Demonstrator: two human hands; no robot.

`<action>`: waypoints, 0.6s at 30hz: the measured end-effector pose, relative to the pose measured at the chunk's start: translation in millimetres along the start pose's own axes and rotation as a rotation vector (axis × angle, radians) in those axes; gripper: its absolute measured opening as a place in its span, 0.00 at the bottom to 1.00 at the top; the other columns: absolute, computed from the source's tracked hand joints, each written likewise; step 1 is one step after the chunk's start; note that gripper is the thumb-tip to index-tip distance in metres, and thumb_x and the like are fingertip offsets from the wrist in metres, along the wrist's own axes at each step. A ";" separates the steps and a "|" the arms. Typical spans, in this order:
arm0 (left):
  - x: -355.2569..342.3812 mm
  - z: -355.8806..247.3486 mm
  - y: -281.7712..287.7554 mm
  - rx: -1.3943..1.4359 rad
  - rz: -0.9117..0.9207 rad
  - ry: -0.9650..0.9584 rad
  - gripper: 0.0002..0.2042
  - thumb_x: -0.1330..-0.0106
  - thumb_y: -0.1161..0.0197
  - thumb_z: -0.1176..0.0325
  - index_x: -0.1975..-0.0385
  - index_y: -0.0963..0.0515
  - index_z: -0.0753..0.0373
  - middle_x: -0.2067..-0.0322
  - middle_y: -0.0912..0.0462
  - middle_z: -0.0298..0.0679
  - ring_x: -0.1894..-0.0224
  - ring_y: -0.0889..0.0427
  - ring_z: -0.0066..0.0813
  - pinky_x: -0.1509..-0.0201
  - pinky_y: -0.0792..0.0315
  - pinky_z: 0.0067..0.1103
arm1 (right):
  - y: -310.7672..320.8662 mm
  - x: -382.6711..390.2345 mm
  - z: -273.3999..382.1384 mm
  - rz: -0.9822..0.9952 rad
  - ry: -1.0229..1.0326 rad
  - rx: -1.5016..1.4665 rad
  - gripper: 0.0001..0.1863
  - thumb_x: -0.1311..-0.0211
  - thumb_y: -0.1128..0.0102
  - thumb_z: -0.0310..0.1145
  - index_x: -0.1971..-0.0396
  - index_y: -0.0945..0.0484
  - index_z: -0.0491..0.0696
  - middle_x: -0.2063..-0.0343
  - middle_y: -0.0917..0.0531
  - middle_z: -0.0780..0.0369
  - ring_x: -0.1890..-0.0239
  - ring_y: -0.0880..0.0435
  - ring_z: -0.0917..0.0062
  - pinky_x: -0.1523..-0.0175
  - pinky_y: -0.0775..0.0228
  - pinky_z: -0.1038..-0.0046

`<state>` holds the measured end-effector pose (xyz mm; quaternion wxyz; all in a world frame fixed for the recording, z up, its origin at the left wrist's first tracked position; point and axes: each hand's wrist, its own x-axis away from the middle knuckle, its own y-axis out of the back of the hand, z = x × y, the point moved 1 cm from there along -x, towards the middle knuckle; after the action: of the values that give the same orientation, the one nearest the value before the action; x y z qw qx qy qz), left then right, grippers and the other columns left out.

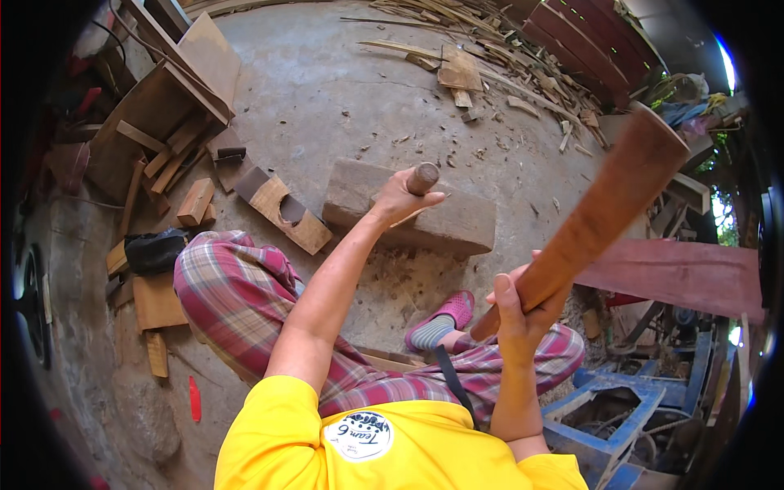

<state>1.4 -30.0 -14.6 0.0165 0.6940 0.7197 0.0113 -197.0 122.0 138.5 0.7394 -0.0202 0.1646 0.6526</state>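
sits low over a grey concrete floor [282,90], dressed in a yellow shirt [278,433] and plaid trousers [224,282]. has a blue metal frame [641,418] near the right knee and a reddish board [678,273] just beyond. faces a thick wooden block [457,216], flat on the floor ahead of the knees. holds up a broad brown wooden paddle [590,220], tilted away to the right, apart from the block. has a notched piece of wood [310,233] just left of the block. wears a pink sandal [461,304]. wraps the right hand [524,314] around the paddle's narrow end. clasps a round wooden handle [423,175] in the left hand [398,198], above the block; cannot tell of any contact there.
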 end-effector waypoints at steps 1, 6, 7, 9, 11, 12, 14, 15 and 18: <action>1.1 -2.7 -1.6 -0.041 0.044 -0.065 0.14 0.46 0.24 0.62 0.74 0.23 0.62 0.76 0.21 0.28 0.73 0.26 0.15 0.67 0.28 0.20 | -2.8 0.1 -4.8 -0.044 0.035 0.033 0.29 0.48 0.25 0.29 0.49 0.32 0.44 0.65 0.25 0.65 0.66 0.28 0.84 0.60 0.33 0.80; -0.7 -0.3 -9.3 0.156 0.092 -0.083 0.13 0.46 0.24 0.64 0.73 0.23 0.62 0.74 0.21 0.27 0.70 0.26 0.14 0.63 0.29 0.20 | -19.7 4.4 -39.5 0.266 -0.299 0.447 0.26 0.47 0.26 0.35 0.54 0.30 0.43 0.70 0.24 0.64 0.69 0.25 0.77 0.60 0.30 0.71; -3.7 2.0 -7.9 0.157 0.063 -0.051 0.15 0.47 0.23 0.62 0.68 0.22 0.62 0.72 0.20 0.28 0.67 0.26 0.16 0.60 0.28 0.20 | -17.4 5.3 -38.5 0.272 -0.208 0.414 0.26 0.47 0.26 0.35 0.54 0.30 0.43 0.70 0.24 0.64 0.69 0.25 0.77 0.60 0.30 0.71; -3.2 8.8 -7.1 0.036 -0.027 0.062 0.17 0.47 0.23 0.61 0.63 0.21 0.61 0.70 0.20 0.28 0.66 0.26 0.17 0.58 0.28 0.21 | -9.1 7.9 -33.4 0.214 -0.358 0.324 0.26 0.48 0.25 0.34 0.53 0.29 0.43 0.70 0.23 0.65 0.69 0.25 0.78 0.61 0.29 0.73; -2.5 10.7 -8.6 0.086 -0.030 0.024 0.17 0.47 0.24 0.61 0.63 0.21 0.61 0.70 0.21 0.27 0.66 0.26 0.17 0.58 0.28 0.21 | -1.1 8.8 -20.8 0.167 -0.291 0.195 0.26 0.47 0.25 0.33 0.52 0.30 0.43 0.69 0.23 0.65 0.69 0.25 0.79 0.61 0.29 0.74; -1.8 10.5 -9.7 0.110 -0.047 0.004 0.17 0.47 0.24 0.62 0.63 0.21 0.61 0.70 0.21 0.27 0.66 0.26 0.17 0.59 0.28 0.21 | 1.2 8.3 -15.6 0.097 -0.241 0.084 0.27 0.47 0.25 0.32 0.51 0.30 0.43 0.68 0.23 0.66 0.68 0.25 0.79 0.61 0.30 0.75; 0.2 7.7 -12.3 0.126 -0.073 -0.065 0.14 0.45 0.24 0.63 0.73 0.24 0.60 0.74 0.23 0.26 0.70 0.27 0.14 0.64 0.29 0.19 | -1.8 7.9 -12.3 0.043 -0.148 0.090 0.26 0.47 0.25 0.31 0.52 0.31 0.44 0.66 0.23 0.66 0.67 0.26 0.81 0.61 0.31 0.76; 1.5 6.3 -12.6 0.106 -0.065 -0.055 0.14 0.45 0.24 0.63 0.72 0.24 0.61 0.74 0.22 0.26 0.70 0.27 0.14 0.64 0.29 0.19 | -6.4 7.6 -13.9 -0.005 -0.066 0.087 0.26 0.46 0.26 0.31 0.52 0.31 0.43 0.66 0.24 0.65 0.67 0.27 0.81 0.62 0.31 0.75; 1.5 1.9 -11.9 0.157 -0.060 -0.072 0.15 0.46 0.25 0.64 0.64 0.22 0.61 0.70 0.19 0.28 0.66 0.25 0.15 0.60 0.28 0.20 | -26.3 5.1 -34.1 0.139 -0.118 0.349 0.26 0.46 0.26 0.33 0.51 0.31 0.44 0.65 0.23 0.61 0.64 0.25 0.77 0.60 0.31 0.73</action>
<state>-10.5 -28.9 -17.1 -0.0120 0.6711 0.7379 -0.0708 -178.4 114.7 100.0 0.6932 0.1581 0.2326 0.6635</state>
